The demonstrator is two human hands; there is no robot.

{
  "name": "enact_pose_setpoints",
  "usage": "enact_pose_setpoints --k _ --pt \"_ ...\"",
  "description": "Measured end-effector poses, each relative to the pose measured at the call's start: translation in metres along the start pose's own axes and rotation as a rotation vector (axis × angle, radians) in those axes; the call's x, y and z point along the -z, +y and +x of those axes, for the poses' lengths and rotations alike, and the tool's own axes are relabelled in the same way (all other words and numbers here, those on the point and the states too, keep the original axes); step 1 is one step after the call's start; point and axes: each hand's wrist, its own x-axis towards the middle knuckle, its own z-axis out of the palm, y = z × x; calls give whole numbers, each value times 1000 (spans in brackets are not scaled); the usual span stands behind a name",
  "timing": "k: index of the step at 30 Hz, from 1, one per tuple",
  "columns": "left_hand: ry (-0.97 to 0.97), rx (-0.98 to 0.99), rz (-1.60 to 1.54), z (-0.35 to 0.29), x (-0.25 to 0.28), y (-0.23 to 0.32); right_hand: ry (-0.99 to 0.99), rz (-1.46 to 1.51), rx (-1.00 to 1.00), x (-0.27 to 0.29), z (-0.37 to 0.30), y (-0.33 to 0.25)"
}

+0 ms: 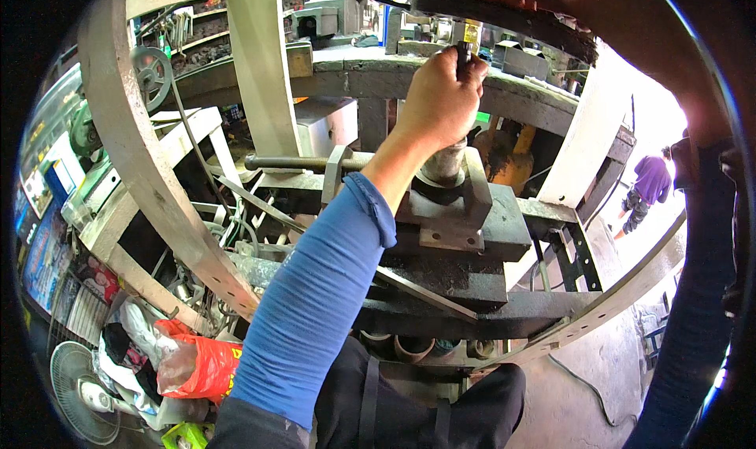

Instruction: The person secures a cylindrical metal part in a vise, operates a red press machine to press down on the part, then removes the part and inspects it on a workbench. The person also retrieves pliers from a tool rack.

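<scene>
The left hand (441, 94) is clenched in a fist around a dark upright handle (464, 53), whose tip pokes out just above the knuckles, close under a black wheel-like disc (504, 16) at the top of the view. The blue sleeve (323, 291) runs from the lower edge up to that hand. Directly beneath the fist stands a grey metal cylinder (445, 165), seated in a heavy, grimy steel block (465, 220) (the block carries a bolted plate on its front). A threaded rod (291, 163) lies level to the left of the cylinder. The right arm rises along the right rim, its hand out of sight. A red plastic bag (201, 366) and a small white fan (83, 390) lie at lower left.
</scene>
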Motion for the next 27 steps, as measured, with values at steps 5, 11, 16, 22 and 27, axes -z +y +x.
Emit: enact_pose_setpoints --k 5,11,16,22,27 --pt "-41 -49 -92 8 -42 10 -116 -285 -37 35 -9 -1" --pt "-63 -21 -154 8 -26 8 -213 -335 25 32 -3 1" --pt "-120 42 -221 6 -23 13 -82 -417 22 25 -11 -2" --pt "-212 98 -419 5 -17 17 -276 -280 -66 45 -5 -4" --pt "-280 112 -400 5 -12 10 -377 -251 -55 34 11 18"
